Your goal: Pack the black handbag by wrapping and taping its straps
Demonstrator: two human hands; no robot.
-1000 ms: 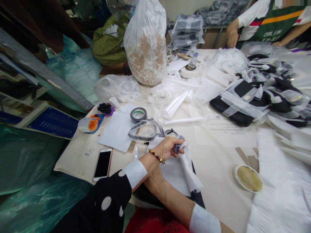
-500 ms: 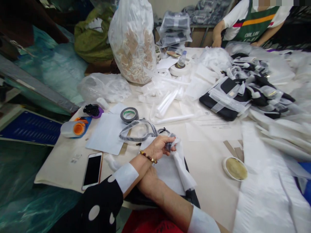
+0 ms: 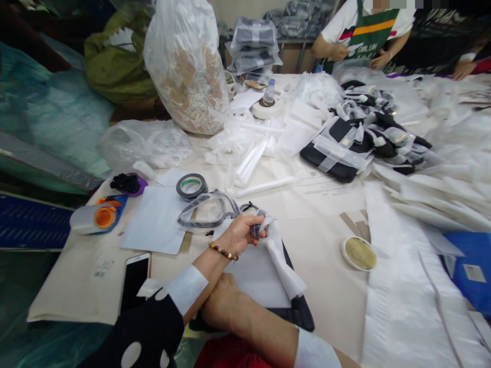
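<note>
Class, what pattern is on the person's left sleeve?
The left sleeve is black with white dots, seen in the head view.

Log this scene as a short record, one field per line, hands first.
Left hand: closed on a film-wrapped strap
Right hand: below the left forearm, fingers hidden
Under hands: white sheet over a black item
Left side: phone, partly covered; black tape roll
Right side: round tub
Across table: co-worker

Right hand (image 3: pixel 221 302) partly hidden, phone (image 3: pixel 134 278) partly covered by sleeve (image 3: pixel 151 327)
</note>
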